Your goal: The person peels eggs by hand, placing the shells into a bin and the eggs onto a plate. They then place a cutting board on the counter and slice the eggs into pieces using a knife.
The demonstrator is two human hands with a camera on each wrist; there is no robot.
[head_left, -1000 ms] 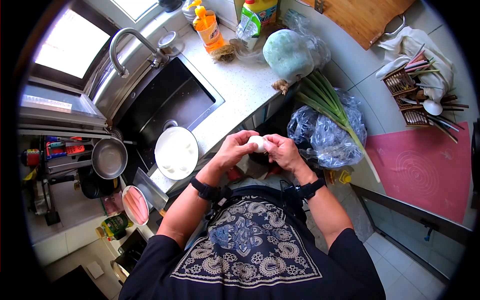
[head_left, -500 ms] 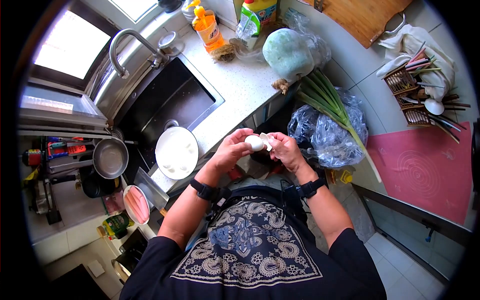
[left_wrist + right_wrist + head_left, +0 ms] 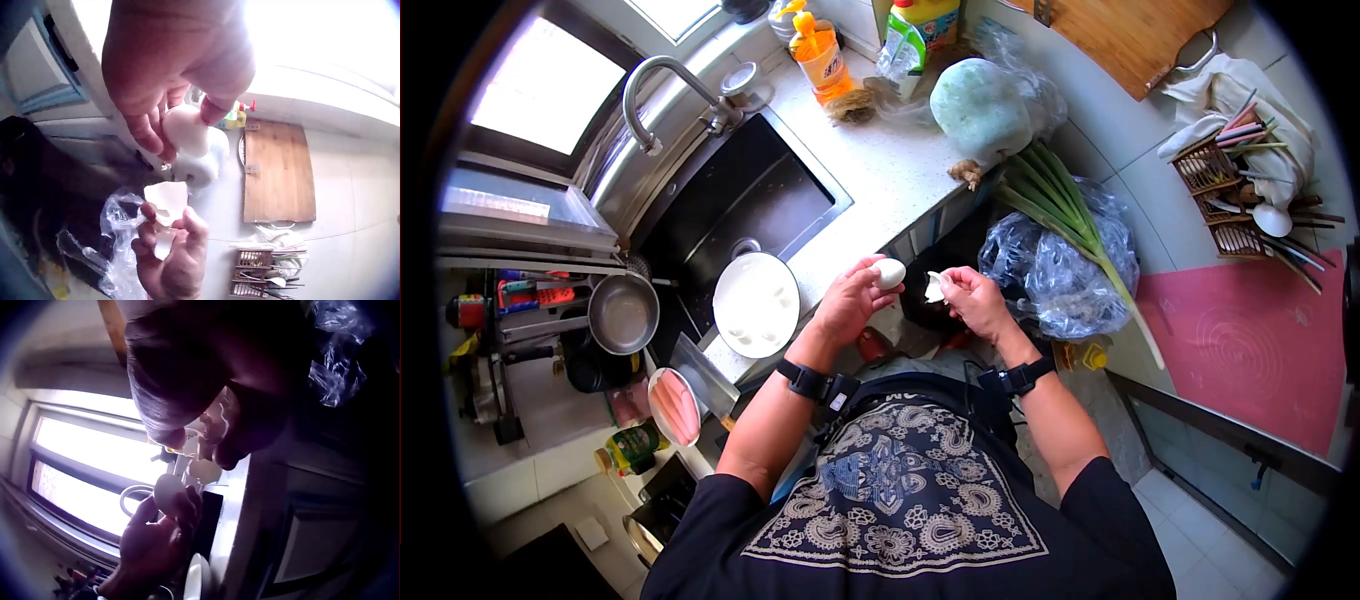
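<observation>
Egg (image 3: 888,273) and shell (image 3: 935,289) have parted: I see the left hand (image 3: 849,304) curled round the egg, presumably to avoid dents, the right hand (image 3: 979,306) pinching the shell.

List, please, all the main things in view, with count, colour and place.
Egg: 1, white, in the left hand
Eggshell: count unclear, white, in the right hand
Bowl: 1, white, at the sink's corner
Sink: 1, black, in the counter
Faucet: 1, silver, by the sink
Pump bottle: 1, orange, on the counter
Gourd: 1, pale green, on the counter
Leek: 1, green and white, over a plastic bag
Mat: 1, pink, at right
Cutting board: 1, brown, upper right
Pan: 1, grey, at left
Cleaver: 1, grey, near the bowl
Hands: 2, bare, near the centre
Shirt: 1, black, below them
</observation>
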